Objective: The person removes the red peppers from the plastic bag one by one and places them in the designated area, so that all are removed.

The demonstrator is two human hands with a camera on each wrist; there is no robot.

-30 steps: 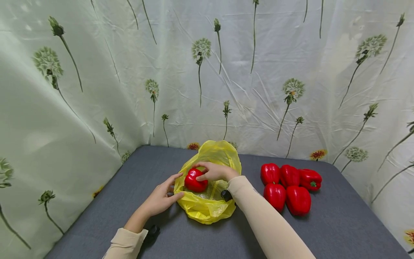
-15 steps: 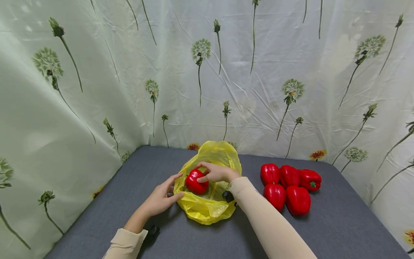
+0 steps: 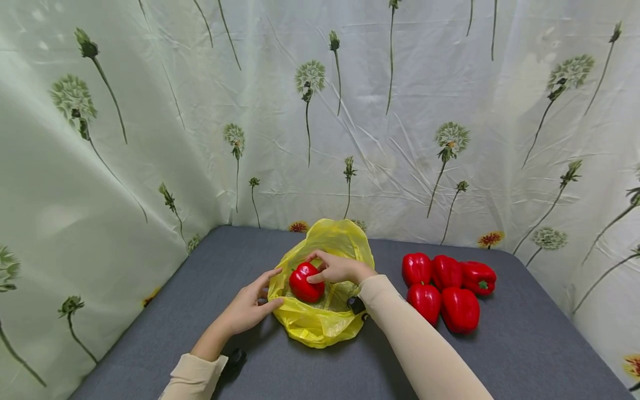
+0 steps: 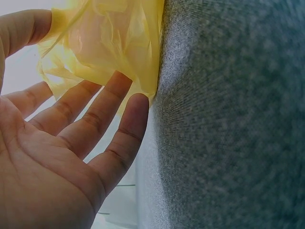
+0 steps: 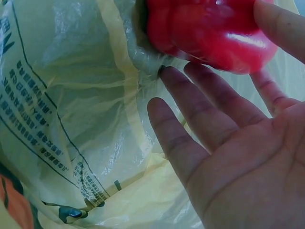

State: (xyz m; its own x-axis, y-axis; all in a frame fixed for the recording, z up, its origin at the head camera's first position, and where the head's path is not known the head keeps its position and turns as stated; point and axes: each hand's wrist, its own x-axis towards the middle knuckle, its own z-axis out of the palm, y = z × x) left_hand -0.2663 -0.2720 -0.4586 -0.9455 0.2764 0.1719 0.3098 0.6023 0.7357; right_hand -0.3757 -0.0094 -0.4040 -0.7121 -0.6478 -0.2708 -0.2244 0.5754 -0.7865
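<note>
A yellow plastic bag (image 3: 320, 330) stands on the table with its mouth spread wide. Inside it, my right hand (image 3: 341, 269) holds a glossy red bell pepper (image 3: 306, 283) between thumb and fingers. The right wrist view shows the thumb on one side of the pepper (image 5: 205, 33), with the ring and little fingers stretched out below it. My left hand (image 3: 250, 303) is at the bag's left side, thumb and fingers spread apart. In the left wrist view its loosely extended fingers (image 4: 95, 119) touch the outside of the yellow plastic (image 4: 109, 43).
Several more red bell peppers (image 3: 460, 310) sit grouped on the grey table (image 3: 530, 344) to the right of the bag. A pale curtain (image 3: 380, 139) printed with dandelions hangs behind the table and along its left side. Dark printed text (image 5: 43, 129) shows on the bag.
My right hand and the bell pepper have shifted slightly right inside the bag. The left hand keeps its place at the bag's side, and the grouped peppers have not moved.
</note>
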